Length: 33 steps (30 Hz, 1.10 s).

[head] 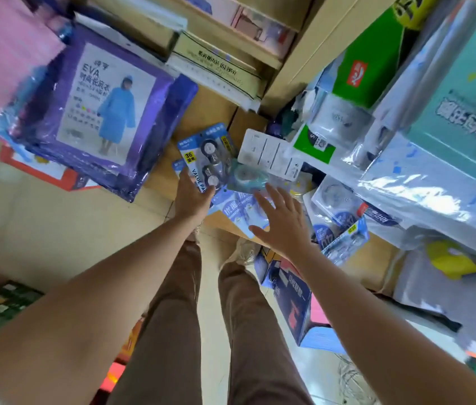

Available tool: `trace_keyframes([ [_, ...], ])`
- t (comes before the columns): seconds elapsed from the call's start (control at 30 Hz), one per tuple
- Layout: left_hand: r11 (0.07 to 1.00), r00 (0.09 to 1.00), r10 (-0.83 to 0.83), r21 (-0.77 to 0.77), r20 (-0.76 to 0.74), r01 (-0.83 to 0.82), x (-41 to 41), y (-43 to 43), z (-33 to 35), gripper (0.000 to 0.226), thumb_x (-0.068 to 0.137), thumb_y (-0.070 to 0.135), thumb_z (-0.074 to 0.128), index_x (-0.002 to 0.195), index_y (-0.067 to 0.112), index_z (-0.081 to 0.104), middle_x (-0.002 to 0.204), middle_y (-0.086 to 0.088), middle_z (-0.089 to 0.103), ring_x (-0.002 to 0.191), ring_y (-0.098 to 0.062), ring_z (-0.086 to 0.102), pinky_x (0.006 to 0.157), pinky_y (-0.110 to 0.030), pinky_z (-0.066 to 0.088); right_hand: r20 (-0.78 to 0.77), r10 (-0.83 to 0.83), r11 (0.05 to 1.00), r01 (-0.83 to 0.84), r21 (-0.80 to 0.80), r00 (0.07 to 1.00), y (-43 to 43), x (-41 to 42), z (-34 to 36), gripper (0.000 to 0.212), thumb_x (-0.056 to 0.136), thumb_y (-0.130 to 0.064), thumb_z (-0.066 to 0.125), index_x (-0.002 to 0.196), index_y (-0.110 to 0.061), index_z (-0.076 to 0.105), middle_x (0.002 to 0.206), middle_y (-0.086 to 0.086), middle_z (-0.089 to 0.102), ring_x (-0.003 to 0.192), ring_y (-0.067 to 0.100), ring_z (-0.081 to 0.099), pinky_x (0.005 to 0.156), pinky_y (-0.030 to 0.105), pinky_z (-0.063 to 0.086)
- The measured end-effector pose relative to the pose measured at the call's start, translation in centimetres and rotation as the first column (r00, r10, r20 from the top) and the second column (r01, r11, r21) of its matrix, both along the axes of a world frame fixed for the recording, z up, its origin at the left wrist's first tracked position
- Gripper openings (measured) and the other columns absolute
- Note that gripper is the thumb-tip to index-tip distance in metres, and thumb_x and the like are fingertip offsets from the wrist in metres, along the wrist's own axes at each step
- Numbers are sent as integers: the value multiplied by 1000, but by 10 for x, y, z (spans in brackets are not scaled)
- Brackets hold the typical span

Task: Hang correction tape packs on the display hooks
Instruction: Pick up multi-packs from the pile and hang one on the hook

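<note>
I look straight down at a heap of correction tape packs on cardboard boxes. My left hand (191, 197) grips a blue blister pack (206, 156) marked "36" and "VALUE PACK" by its lower edge. My right hand (282, 222) hovers with fingers spread above a pile of pale blue packs (241, 210), holding nothing. A pack with a teal tape dispenser (247, 176) lies just beyond its fingertips. One white-backed pack (270, 154) lies face down. More blue packs (345, 238) lie to the right of my wrist. No display hooks are in view.
A purple raincoat package (99, 112) lies at the left on the floor. Plastic-wrapped stationery bundles (435, 171) are stacked at the right. Wooden shelves with boxes (216, 62) stand at the top. A dark blue carton (292, 302) sits by my feet.
</note>
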<state>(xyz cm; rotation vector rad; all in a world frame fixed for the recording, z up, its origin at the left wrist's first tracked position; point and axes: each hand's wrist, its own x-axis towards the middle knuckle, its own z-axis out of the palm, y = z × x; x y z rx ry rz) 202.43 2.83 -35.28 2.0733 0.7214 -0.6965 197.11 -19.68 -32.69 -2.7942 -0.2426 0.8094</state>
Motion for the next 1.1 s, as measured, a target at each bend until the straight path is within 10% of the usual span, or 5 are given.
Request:
trace_keyframes([
  [0.5,978,981,190,-93,29,-187,33,13,-34,27,85,34,77,87,13,61,88,-4,62,85,-23,58,74,-36,45,-119,65,960,-95,-262,991,13,21,-34,95,89,-62,56,158,-34,-3,165,0,-20,153,36,-9,117,66,12],
  [0.87,895,946,292,-390,141,-218,25,77,17,17,95,24,67,109,16,62,101,5,73,90,-4,68,79,-31,51,-39,-259,966,257,-39,965,41,34,-20,68,80,-55,68,141,-33,49,165,-2,13,148,37,10,111,56,20],
  [0.93,845,952,297,-484,72,-227,14,77,28,18,94,22,67,111,18,64,100,11,76,96,-7,71,83,-32,55,57,-527,837,506,207,848,51,42,-9,54,76,-51,71,123,-26,65,150,0,44,133,29,38,100,37,29],
  [1.03,765,946,312,-569,-84,-303,-7,68,37,34,89,32,70,117,14,64,110,1,76,106,-21,71,92,-58,54,-399,-745,320,811,489,534,64,58,20,46,81,-32,80,121,-17,64,117,0,69,101,8,65,86,32,51],
  [1.1,701,939,309,-632,-149,-331,-21,57,39,33,85,37,73,114,23,69,114,-6,75,109,-31,69,89,-63,49,-546,-683,241,855,459,485,66,58,28,47,79,-28,83,120,-19,62,106,1,73,92,10,71,79,35,58],
])
